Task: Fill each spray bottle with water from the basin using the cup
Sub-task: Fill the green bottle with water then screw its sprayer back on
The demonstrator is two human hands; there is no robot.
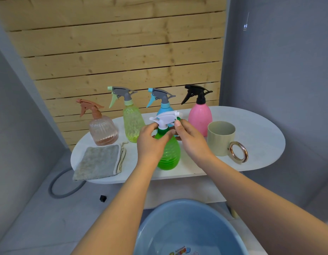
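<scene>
A green spray bottle (169, 153) with a white trigger head (165, 115) stands at the front of the white oval table (255, 126). My left hand (150, 140) grips its neck and shoulder. My right hand (189, 137) pinches the white head near its nozzle. Behind stand a clear peach bottle (103, 130), a yellow-green bottle (131, 124), a blue bottle (164, 107) partly hidden by the head, and a pink bottle (200, 118) with a black trigger. A beige cup (221, 138) with a metallic ring handle sits to the right. The blue basin (189, 230) lies on the floor below.
A folded grey cloth (99, 161) lies on the table's left end. A grey hose loop (65, 188) and a small black object (103, 198) are on the floor to the left. A wooden slat panel (122, 52) backs the table.
</scene>
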